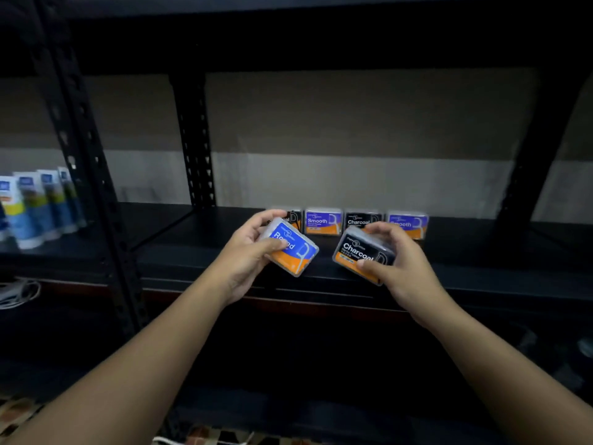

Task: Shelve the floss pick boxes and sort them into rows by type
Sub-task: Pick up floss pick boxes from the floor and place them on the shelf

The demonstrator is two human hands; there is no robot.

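Note:
My left hand (247,252) grips a blue and orange "Round" floss pick box (293,248), tilted, above the front of the black shelf (179,252). My right hand (394,258) grips a black and orange "Charcoal" box (361,253), also tilted. Behind them a row stands on the shelf: a black box (293,217) partly hidden by my left hand, a purple "Smooth" box (322,221), a "Charcoal" box (362,220), and another purple "Smooth" box (409,223) partly behind my right hand.
Several blue and white tubes (38,207) stand on the neighbouring shelf at the left, past a black perforated upright (96,175). Another upright (195,142) stands at the back. A white cable (19,292) lies lower left. The upper shelf overhangs.

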